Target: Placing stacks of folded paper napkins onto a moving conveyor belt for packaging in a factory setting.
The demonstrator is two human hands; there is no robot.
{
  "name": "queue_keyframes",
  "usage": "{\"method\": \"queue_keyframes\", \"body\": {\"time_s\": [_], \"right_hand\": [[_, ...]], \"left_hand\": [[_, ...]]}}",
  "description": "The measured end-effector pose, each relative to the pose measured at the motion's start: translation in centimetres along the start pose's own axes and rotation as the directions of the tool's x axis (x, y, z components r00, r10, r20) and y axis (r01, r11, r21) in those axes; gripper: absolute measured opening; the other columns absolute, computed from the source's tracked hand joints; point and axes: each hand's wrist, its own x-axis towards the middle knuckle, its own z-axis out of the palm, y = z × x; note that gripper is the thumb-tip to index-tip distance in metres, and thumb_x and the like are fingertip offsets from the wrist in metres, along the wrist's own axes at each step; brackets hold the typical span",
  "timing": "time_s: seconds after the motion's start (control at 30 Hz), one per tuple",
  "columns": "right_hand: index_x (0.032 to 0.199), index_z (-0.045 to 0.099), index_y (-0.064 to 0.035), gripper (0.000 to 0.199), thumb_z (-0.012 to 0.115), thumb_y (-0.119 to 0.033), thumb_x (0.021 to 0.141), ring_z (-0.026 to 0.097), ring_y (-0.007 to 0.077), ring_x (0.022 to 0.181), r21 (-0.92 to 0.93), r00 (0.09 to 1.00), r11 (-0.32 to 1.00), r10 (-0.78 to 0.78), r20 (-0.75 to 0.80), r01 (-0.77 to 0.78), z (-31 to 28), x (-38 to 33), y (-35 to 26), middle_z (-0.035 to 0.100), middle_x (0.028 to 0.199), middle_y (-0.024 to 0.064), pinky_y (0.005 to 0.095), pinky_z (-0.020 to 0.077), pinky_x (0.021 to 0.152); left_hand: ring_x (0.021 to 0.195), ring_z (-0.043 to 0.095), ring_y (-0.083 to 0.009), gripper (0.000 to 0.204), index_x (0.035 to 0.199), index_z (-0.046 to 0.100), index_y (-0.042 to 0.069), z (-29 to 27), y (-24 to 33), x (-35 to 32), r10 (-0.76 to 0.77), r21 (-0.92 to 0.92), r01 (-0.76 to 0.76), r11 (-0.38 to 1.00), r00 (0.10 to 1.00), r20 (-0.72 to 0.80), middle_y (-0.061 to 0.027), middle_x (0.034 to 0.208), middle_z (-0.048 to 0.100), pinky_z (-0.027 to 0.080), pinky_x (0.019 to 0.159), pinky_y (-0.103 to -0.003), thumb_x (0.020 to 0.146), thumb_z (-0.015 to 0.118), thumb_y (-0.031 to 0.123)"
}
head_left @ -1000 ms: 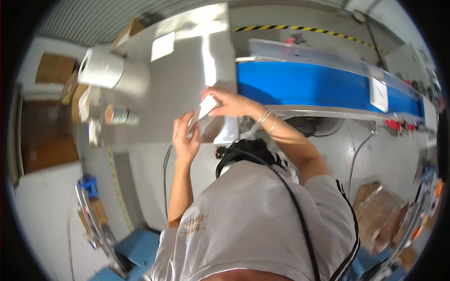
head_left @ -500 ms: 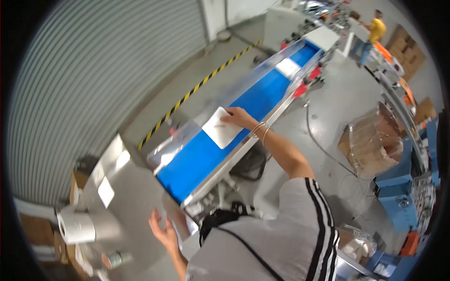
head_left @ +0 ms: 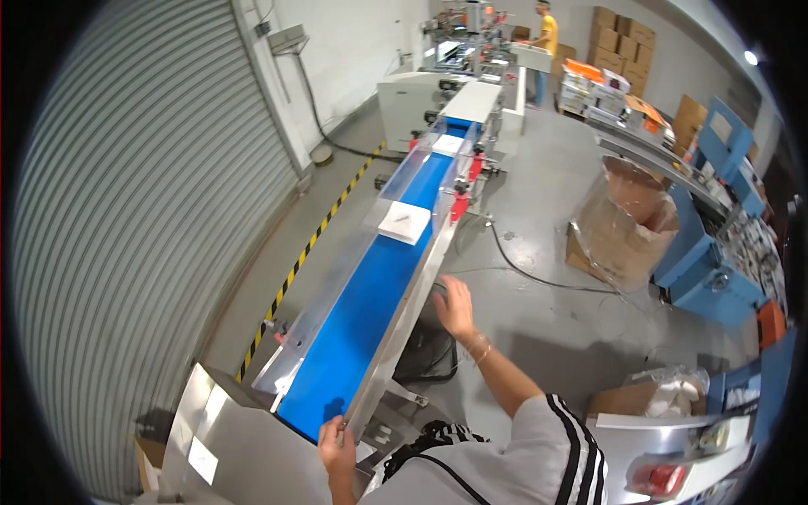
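A long conveyor with a blue belt (head_left: 353, 337) runs away from me. My right hand (head_left: 456, 307) is just right of its metal side rail (head_left: 402, 324), fingers apart and holding nothing. At the belt's near end, my left hand (head_left: 337, 446) has its fingers curled on the rail's corner. Farther along the belt lies a white square pack (head_left: 404, 224) with a small grey mark on top. A second white pack (head_left: 447, 145) sits near the far end.
Clear plastic guards (head_left: 337, 290) line the belt's left side. A metal table (head_left: 252, 454) adjoins its near end. To the right stand a plastic-lined carton (head_left: 623, 223) and blue machinery (head_left: 715, 282). A black cable (head_left: 539, 273) crosses the floor. A person in yellow (head_left: 548, 38) stands far off.
My right hand has let go of the flat white square it held over the belt and drawn back. My left hand has moved from above the metal table to the rail. The view has turned.
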Motion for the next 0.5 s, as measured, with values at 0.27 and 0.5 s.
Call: {"method": "queue_keyframes", "body": {"time_s": [0.27,0.5], "right_hand": [[0.110,0.056,-0.0034,0.033,0.065,-0.008,0.078,0.059,0.0336,0.096,-0.088,0.810,0.806,0.586,-0.016,-0.585,-2.9,-24.7,0.5,0.062,0.102,0.0158,0.0421,0.0483,0.083],[0.095,0.068,-0.0019,0.024,0.056,-0.016,0.079,0.064,0.0368,0.092,-0.278,0.377,0.784,0.534,0.757,-0.555,1.0,-40.9,-9.3,0.068,0.095,0.0208,0.0482,0.0496,0.081]], "left_hand": [[0.081,0.064,-0.0289,0.025,0.105,0.065,0.002,0.9,-0.4,-2.7,0.268,-0.090,-0.253,0.963,0.889,0.372,-0.0156,0.094,0.065,0.051,0.074,-0.037,0.081,0.066,0.007],[0.089,0.062,-0.0325,0.020,0.099,0.065,0.004,-1.2,-6.5,-3.8,0.521,0.023,-0.606,0.795,0.701,0.487,-0.0150,0.096,0.065,0.046,0.080,-0.042,0.080,0.066,0.013]]}}
